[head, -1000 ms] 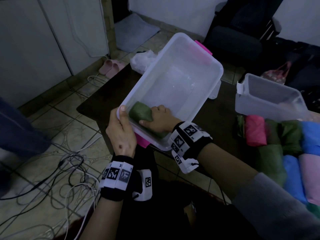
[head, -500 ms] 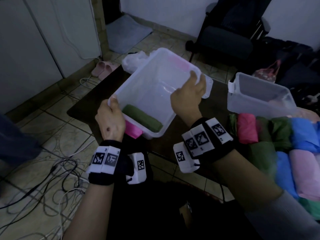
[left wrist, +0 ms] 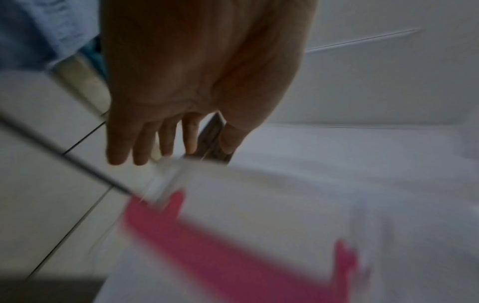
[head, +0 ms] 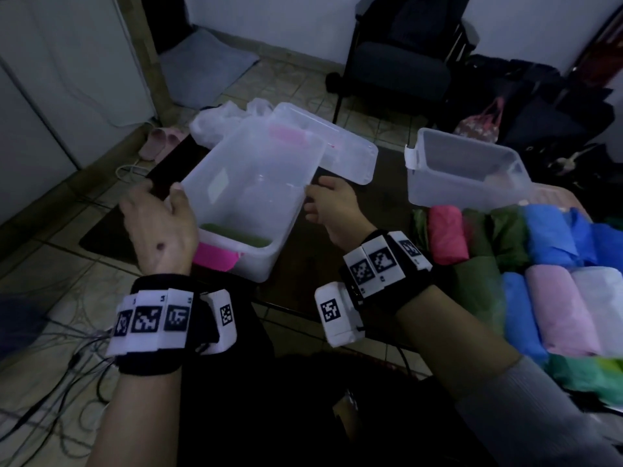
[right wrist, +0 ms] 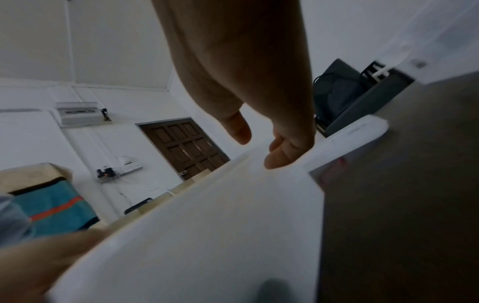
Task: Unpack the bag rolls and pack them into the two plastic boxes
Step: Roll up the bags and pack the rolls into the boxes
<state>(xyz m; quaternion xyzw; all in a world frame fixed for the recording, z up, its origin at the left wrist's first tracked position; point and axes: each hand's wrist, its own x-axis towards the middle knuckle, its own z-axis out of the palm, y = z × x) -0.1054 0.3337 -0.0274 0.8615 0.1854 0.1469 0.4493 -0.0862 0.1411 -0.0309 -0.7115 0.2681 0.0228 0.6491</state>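
A clear plastic box (head: 256, 183) with a pink latch (head: 212, 257) stands on the dark table (head: 337, 271). One green bag roll (head: 236, 235) lies inside at its near end. My left hand (head: 155, 195) is at the box's left rim with straight fingers, holding nothing; the left wrist view shows the fingers (left wrist: 166, 143) above the box corner (left wrist: 285, 184). By the right rim my right hand (head: 320, 203) is loosely curled and empty. A second clear box (head: 465, 170) stands to the right. Behind the boxes' near side lie several rolls: red (head: 446, 234), green, blue (head: 546, 237), pink (head: 559, 308).
A clear lid (head: 340, 146) lies behind the first box, and a white plastic bag (head: 219, 119) sits at the table's far left corner. Cables (head: 67, 365) cover the tiled floor on the left. A dark chair (head: 397, 62) and dark bags stand beyond the table.
The box was tilted and held by both hands; it now stands flat on the table. Both hands have let go and sit beside its rims. The green roll stays inside.
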